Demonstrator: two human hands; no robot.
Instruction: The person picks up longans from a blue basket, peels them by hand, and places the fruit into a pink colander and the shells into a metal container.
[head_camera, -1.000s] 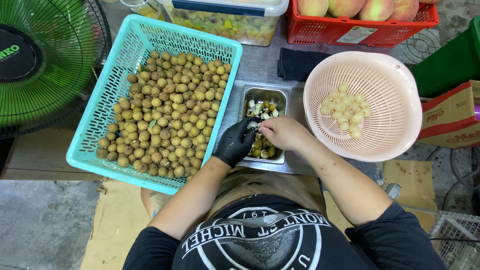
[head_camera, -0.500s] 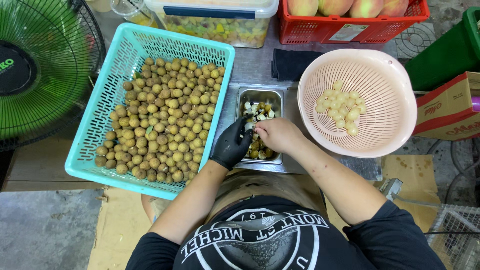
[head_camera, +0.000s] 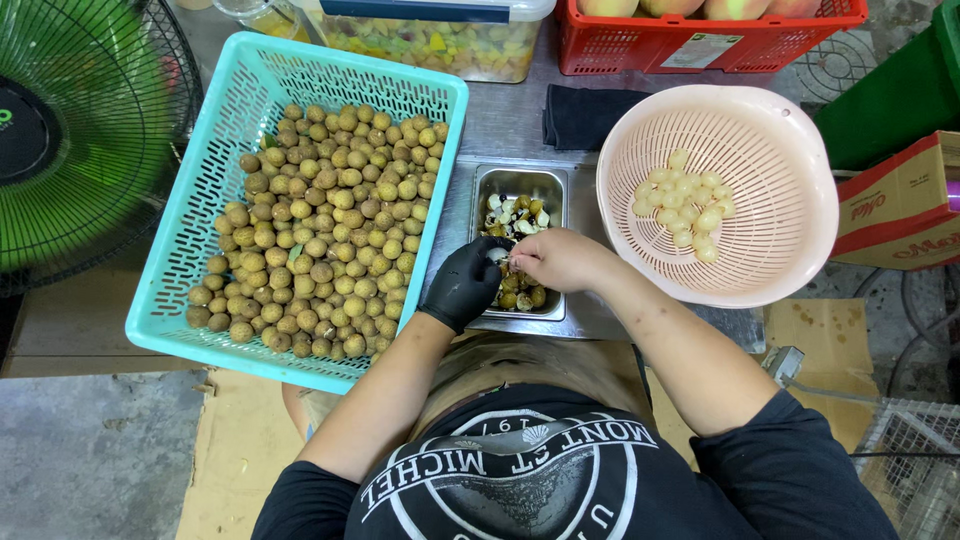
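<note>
Head view looked straight down on a person at a grey metal table (head_camera: 505, 125). Their left hand (head_camera: 465, 282), in a black glove, had its fingers curled shut around a small pale fruit (head_camera: 496, 255), and the bare right hand (head_camera: 560, 258) met it there, fingertips pinched together on the same fruit. Both hands hovered just above a small steel tray (head_camera: 520, 185) filled with brown shells and dark seeds.

To the left of the tray stood a turquoise plastic basket (head_camera: 215, 170), heaped with round brown unpeeled fruits (head_camera: 320, 230). To the right sat a pale pink colander (head_camera: 770, 180) holding a small cluster of peeled, whitish fruits (head_camera: 685, 205).

Farther back on the table lay a folded black cloth (head_camera: 585, 115), a clear lidded tub of mixed cut fruit (head_camera: 440, 40) and a red crate (head_camera: 700, 35). A green fan (head_camera: 85, 130) stood at the far left, and a cardboard box (head_camera: 900, 205) at the right edge.
</note>
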